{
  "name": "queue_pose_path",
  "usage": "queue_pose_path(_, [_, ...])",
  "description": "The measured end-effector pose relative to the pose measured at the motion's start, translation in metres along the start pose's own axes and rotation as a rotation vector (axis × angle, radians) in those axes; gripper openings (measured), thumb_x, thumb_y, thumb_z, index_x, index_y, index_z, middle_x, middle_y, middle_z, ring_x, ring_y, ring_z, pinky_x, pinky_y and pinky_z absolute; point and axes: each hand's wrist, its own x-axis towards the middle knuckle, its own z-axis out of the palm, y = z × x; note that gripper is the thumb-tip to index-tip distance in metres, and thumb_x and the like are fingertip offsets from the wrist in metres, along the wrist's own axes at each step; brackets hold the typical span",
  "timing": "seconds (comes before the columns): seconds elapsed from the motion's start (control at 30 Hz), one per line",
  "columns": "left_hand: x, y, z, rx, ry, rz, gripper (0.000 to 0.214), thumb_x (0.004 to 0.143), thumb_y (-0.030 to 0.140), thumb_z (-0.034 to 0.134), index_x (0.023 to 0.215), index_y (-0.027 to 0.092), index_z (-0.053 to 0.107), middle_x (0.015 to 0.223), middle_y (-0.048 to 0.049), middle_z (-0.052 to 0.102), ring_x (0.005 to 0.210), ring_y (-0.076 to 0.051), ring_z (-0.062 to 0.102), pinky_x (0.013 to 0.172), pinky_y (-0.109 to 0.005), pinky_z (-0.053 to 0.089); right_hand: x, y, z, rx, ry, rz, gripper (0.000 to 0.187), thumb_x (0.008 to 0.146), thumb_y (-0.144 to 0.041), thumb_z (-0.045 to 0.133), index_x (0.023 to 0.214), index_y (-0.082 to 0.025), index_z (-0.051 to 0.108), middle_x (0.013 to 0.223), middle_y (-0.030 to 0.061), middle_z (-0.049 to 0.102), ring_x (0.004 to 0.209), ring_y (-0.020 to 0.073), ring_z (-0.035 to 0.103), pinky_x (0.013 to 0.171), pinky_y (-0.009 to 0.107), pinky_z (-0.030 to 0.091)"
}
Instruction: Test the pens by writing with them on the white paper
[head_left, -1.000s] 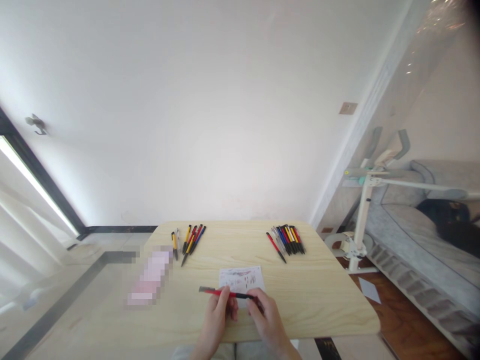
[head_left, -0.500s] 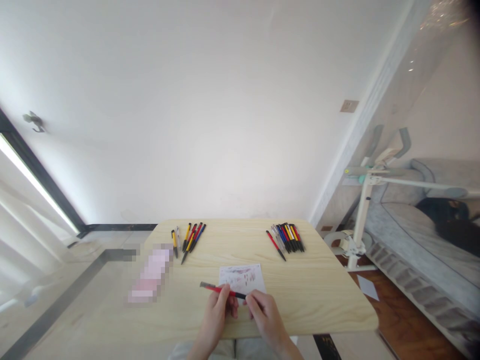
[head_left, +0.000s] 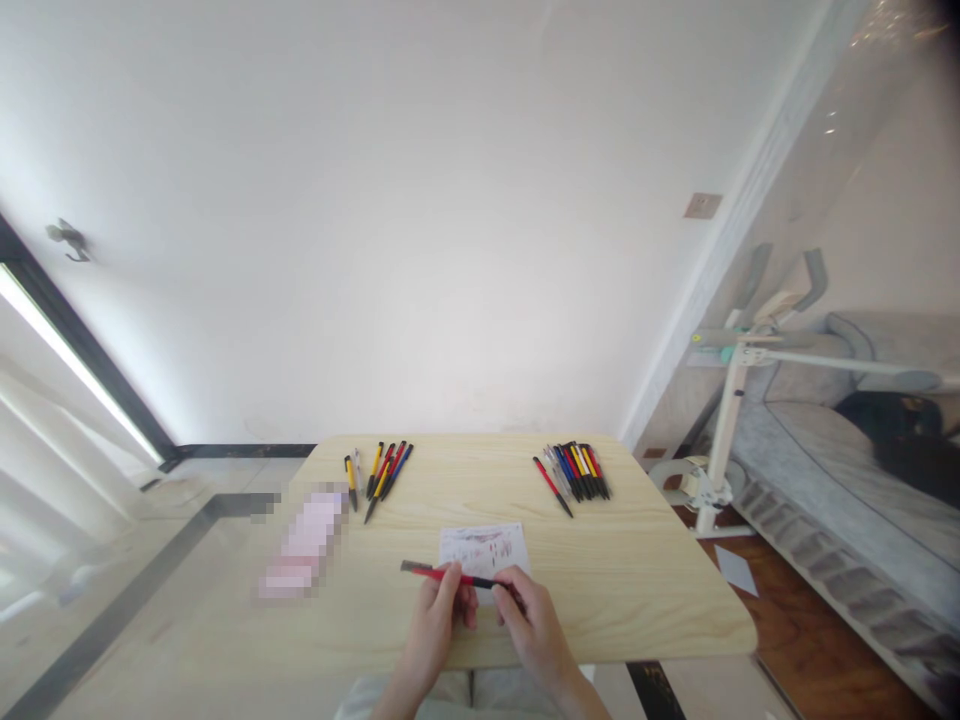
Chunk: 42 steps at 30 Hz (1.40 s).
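In the head view, with the sheet of paper (head_left: pixel 484 545) as the dial's middle and 12 o'clock toward the wall (head_left: pixel 480 250), 1 red-and-black pen (head_left: pixel 477 581) crosses the sheet's near edge, at about 6 o'clock. Its grey clip end points toward 9 o'clock, its black end toward 3.

The left hand (head_left: pixel 439 605), at 7 o'clock, pinches the red barrel between thumb and fingers. The right hand (head_left: pixel 529 610), at 5 o'clock, has thumb and forefinger closed on the black end; the fingers partly hide the tip, so I can't say for certain whether any of it is loose. The paper bears dark and reddish marks.

On the pale wooden table (head_left: pixel 472 480), a loose group of yellow, red, blue and clear pens (head_left: pixel 381 480) lies at 10 o'clock. A tighter row of mixed pens (head_left: pixel 579 472) lies at 2 o'clock, with 1 red pen (head_left: pixel 553 487) slanting just beside it. At 9 o'clock there is a pixelated pink patch (head_left: pixel 304 545). Beyond the table, a white exercise machine (head_left: pixel 727 430) stands at 2 o'clock, before a grey sofa (head_left: pixel 802 440).
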Motion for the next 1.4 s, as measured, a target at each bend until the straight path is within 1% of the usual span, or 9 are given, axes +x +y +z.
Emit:
queue_pose_path(0.23, [-0.001,-0.001,-0.001,-0.027,-0.024,-0.008,0.037,0.076,0.043,0.047,0.051,0.016,0.047,0.045,0.0002,0.052,0.040,-0.011,0.047,0.043,-0.023,0.034,0.000,0.001,0.000,-0.038,-0.007,0.022,0.035,0.086,-0.039,0.038,0.061,-0.017,0.049,0.048,-0.0049,0.041,0.048,0.0093,0.039,0.047,0.020,0.027])
queue_pose_path(0.43, [-0.001,-0.001,-0.002,-0.011,-0.007,0.012,0.038,0.077,0.042,0.046,0.052,0.015,0.050,0.046,0.0001,0.051,0.041,-0.010,0.047,0.044,-0.023,0.035,0.000,-0.001,0.001,0.024,0.001,0.017,0.028,0.085,-0.040,0.040,0.083,-0.017,0.056,0.054,-0.0037,0.045,0.048,0.0106,0.041,0.046,0.021,0.028])
queue_pose_path(0.6, [-0.001,-0.001,-0.001,-0.007,-0.007,-0.011,0.040,0.077,0.046,0.045,0.050,0.016,0.047,0.044,0.0001,0.051,0.039,-0.011,0.047,0.043,-0.024,0.034,0.000,-0.004,-0.001,-0.010,-0.016,0.011,0.032,0.086,-0.039,0.037,0.066,-0.017,0.049,0.052,-0.0041,0.043,0.050,0.0102,0.042,0.049,0.021,0.029])
queue_pose_path(0.87, [0.000,-0.001,-0.004,-0.089,-0.140,-0.049,0.036,0.080,0.040,0.043,0.054,0.015,0.049,0.052,-0.0010,0.056,0.043,-0.011,0.050,0.047,-0.025,0.037,0.001,0.005,-0.004,0.024,-0.089,0.072,0.035,0.087,-0.038,0.038,0.058,-0.018,0.039,0.048,-0.0061,0.036,0.047,0.0086,0.035,0.046,0.021,0.024])
queue_pose_path(1.0, [0.000,0.001,-0.003,-0.109,-0.176,-0.052,0.035,0.081,0.039,0.041,0.058,0.014,0.050,0.055,-0.0019,0.057,0.045,-0.011,0.051,0.049,-0.025,0.038,0.001,0.008,-0.002,0.079,-0.047,0.079,0.035,0.087,-0.039,0.038,0.058,-0.019,0.039,0.047,-0.0064,0.035,0.045,0.0085,0.034,0.045,0.022,0.024])
queue_pose_path(1.13, [0.002,0.003,-0.005,-0.107,-0.049,0.009,0.023,0.079,0.035,0.048,0.090,0.015,0.051,0.058,0.0012,0.057,0.050,-0.012,0.054,0.052,-0.025,0.041,-0.001,0.007,-0.002,0.116,0.087,0.071,0.035,0.087,-0.038,0.038,0.057,-0.019,0.039,0.047,-0.0062,0.034,0.045,0.0085,0.034,0.046,0.022,0.025])
queue_pose_path(1.2, [0.002,0.004,-0.008,-0.130,0.074,0.076,0.031,0.077,0.032,0.052,0.104,0.019,0.045,0.062,0.0018,0.060,0.055,-0.012,0.056,0.056,-0.026,0.044,-0.004,0.006,-0.004,0.109,0.133,0.068,0.035,0.087,-0.037,0.037,0.057,-0.019,0.039,0.047,-0.0063,0.034,0.045,0.0085,0.034,0.046,0.022,0.026])
queue_pose_path(1.3, [0.003,0.005,-0.015,-0.154,0.199,0.118,0.042,0.076,0.033,0.053,0.113,0.020,0.040,0.075,-0.0019,0.064,0.066,-0.014,0.060,0.066,-0.030,0.047,-0.008,0.004,-0.007,0.083,0.137,0.064,0.035,0.087,-0.037,0.037,0.057,-0.019,0.038,0.047,-0.0063,0.034,0.045,0.0086,0.034,0.046,0.021,0.026])
queue_pose_path(1.4, [0.006,0.007,-0.020,-0.106,0.212,0.096,0.046,0.073,0.037,0.055,0.113,0.016,0.045,0.079,-0.0055,0.066,0.068,-0.016,0.061,0.068,-0.033,0.048,-0.010,0.002,-0.007,0.068,0.107,0.067,0.035,0.087,-0.038,0.037,0.057,-0.020,0.037,0.046,-0.0064,0.034,0.043,0.0086,0.034,0.043,0.021,0.025])
